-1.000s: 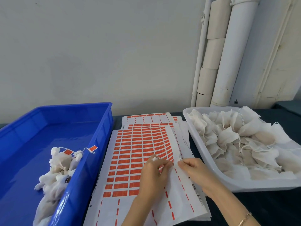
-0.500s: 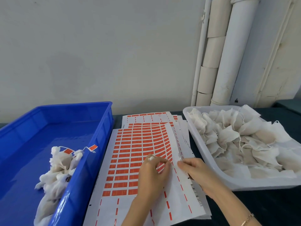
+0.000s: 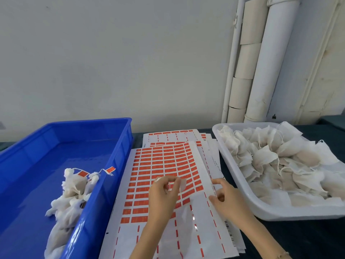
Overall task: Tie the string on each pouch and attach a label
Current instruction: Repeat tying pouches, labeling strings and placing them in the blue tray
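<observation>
My left hand hovers over the top label sheet, a white sheet with rows of orange labels. Its fingers are curled around a small white pouch, of which only a bit shows, and an orange label shows between the fingertips. My right hand rests at the sheet's right edge with thumb and forefinger apart and nothing in it. Untied pouches fill the white tray on the right. Tied, labelled pouches lie in the blue crate on the left.
More label sheets are stacked under the top one on a dark tabletop. White pipes run down the wall behind the tray. The far half of the blue crate holds nothing.
My left hand has lifted slightly off the sheet with the label at its fingertips. My right hand has let go of the sheet's edge and shifted a little to the right.
</observation>
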Demonstrator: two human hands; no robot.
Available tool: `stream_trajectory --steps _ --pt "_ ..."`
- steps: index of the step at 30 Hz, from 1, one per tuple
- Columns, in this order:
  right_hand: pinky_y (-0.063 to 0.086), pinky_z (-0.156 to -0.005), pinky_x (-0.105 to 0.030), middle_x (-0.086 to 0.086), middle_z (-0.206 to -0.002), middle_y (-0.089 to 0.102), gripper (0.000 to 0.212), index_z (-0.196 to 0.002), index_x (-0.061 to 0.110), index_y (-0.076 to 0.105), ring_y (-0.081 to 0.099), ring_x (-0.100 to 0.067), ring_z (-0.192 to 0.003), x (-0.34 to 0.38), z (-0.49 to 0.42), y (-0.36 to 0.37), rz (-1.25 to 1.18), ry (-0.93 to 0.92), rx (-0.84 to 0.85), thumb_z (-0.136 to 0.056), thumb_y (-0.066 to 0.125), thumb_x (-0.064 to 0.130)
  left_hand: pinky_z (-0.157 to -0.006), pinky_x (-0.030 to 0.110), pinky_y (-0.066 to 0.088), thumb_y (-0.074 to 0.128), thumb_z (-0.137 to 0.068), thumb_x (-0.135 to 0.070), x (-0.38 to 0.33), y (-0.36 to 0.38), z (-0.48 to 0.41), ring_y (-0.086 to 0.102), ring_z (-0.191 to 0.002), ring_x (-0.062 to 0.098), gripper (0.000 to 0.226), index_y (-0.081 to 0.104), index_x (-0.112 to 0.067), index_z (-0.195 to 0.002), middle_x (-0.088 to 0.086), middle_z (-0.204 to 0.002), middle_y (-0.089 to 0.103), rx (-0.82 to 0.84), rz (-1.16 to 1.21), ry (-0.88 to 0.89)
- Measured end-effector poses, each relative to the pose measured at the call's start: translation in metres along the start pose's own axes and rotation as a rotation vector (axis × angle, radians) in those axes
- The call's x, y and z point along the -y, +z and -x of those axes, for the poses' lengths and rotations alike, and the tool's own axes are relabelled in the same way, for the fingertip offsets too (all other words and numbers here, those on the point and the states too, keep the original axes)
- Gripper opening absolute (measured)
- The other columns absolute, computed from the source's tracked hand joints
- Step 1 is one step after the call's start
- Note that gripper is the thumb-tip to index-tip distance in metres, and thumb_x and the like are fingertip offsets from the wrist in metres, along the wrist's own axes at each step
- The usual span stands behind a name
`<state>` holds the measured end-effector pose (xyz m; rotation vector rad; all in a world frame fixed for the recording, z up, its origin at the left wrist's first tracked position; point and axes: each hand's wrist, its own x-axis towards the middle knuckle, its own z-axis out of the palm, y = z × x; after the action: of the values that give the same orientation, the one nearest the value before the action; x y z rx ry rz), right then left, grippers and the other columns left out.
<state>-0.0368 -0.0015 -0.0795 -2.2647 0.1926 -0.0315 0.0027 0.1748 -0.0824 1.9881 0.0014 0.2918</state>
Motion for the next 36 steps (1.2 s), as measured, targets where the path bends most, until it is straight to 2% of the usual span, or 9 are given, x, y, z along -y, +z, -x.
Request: stream_trajectory --steps 4,8,12,16,22,25,29,32,36 --pt "0.040 -0.104 -0.027 0.022 -0.126 0.047 0.046 -0.124 0.039 0.045 0.047 0.000 -0.115 0.010 0.001 0.011 0.039 -0.168 -0.201 -0.084 0.068 0.039 -0.053 0.007 0.041 0.068 -0.085 -0.033 -0.006 -0.011 0.000 0.057 -0.072 0.010 0.005 0.066 -0.037 -0.084 -0.017 -0.079 0.065 0.063 0.043 0.016" --pt "0.050 -0.092 -0.019 0.024 -0.113 0.063 0.043 -0.117 0.041 0.054 0.062 0.000 -0.103 0.032 -0.004 0.019 -0.265 -0.231 -0.047 -0.079 0.073 0.038 -0.056 0.009 0.046 0.069 -0.085 -0.031 -0.014 -0.016 0.004 0.059 -0.072 0.013 0.009 0.068 -0.038 -0.079 -0.015 -0.075 0.066 0.130 0.086 0.076" --pt "0.055 -0.078 -0.017 0.021 -0.095 0.070 0.029 -0.103 0.039 0.062 0.067 0.004 -0.087 0.040 -0.008 0.019 -0.318 -0.257 -0.124 -0.079 0.075 0.030 -0.060 0.010 0.047 0.065 -0.087 -0.030 -0.022 -0.025 0.005 0.061 -0.078 0.011 0.014 0.067 -0.044 -0.087 -0.019 -0.082 0.067 0.222 0.112 0.137" --pt "0.050 -0.069 -0.005 0.022 -0.094 0.067 0.023 -0.097 0.039 0.061 0.065 0.007 -0.087 0.036 -0.010 0.005 -0.281 -0.259 -0.190 -0.079 0.073 0.032 -0.074 0.002 0.045 0.044 -0.094 -0.037 -0.029 -0.049 0.004 0.053 -0.105 -0.016 0.023 0.059 -0.050 -0.106 -0.039 -0.107 0.058 0.303 0.219 0.129" --pt "0.041 -0.106 -0.046 0.014 -0.121 0.065 0.040 -0.102 0.028 0.070 0.058 -0.011 -0.117 0.041 -0.003 -0.009 -0.574 -0.214 0.199 -0.073 0.069 0.056 -0.066 0.010 0.049 0.037 -0.101 -0.027 -0.036 -0.071 0.004 0.061 -0.073 -0.005 0.027 0.055 -0.041 -0.115 -0.020 -0.076 0.063 0.367 0.408 0.072" --pt "0.036 -0.109 -0.042 0.021 -0.125 0.061 0.033 -0.084 0.037 0.074 0.054 -0.004 -0.121 0.057 0.004 -0.001 -0.522 -0.276 0.352 -0.072 0.061 0.064 -0.065 0.013 0.049 0.040 -0.100 -0.024 -0.043 -0.076 0.006 0.060 -0.067 0.002 0.025 0.056 -0.035 -0.115 -0.011 -0.070 0.062 0.415 0.476 0.066" --pt "0.030 -0.113 -0.045 0.015 -0.122 0.064 0.032 -0.083 0.033 0.075 0.054 -0.008 -0.122 0.066 0.007 0.007 -0.521 -0.310 0.458 -0.082 0.056 0.058 -0.071 0.019 0.055 0.042 -0.099 -0.022 -0.047 -0.082 0.010 0.070 -0.088 0.008 0.026 0.062 -0.037 -0.106 -0.006 -0.083 0.070 0.446 0.523 0.040" --pt "0.032 -0.113 -0.048 0.005 -0.120 0.067 0.049 -0.101 0.014 0.073 0.057 -0.016 -0.120 0.063 0.005 0.002 -0.611 -0.290 0.485 -0.082 0.057 0.056 -0.069 0.018 0.053 0.049 -0.097 -0.025 -0.044 -0.088 0.010 0.064 -0.074 -0.001 0.030 0.063 -0.051 -0.094 -0.017 -0.074 0.064 0.387 0.417 0.041" --pt "0.037 -0.110 -0.038 -0.007 -0.120 0.067 0.053 -0.102 -0.002 0.068 0.058 -0.024 -0.119 0.059 0.003 -0.009 -0.739 -0.303 0.502 -0.088 0.057 0.049 -0.064 0.016 0.050 0.060 -0.091 -0.029 -0.037 -0.089 0.009 0.062 -0.079 -0.002 0.013 0.060 -0.038 -0.100 -0.028 -0.085 0.061 0.290 0.214 0.105"
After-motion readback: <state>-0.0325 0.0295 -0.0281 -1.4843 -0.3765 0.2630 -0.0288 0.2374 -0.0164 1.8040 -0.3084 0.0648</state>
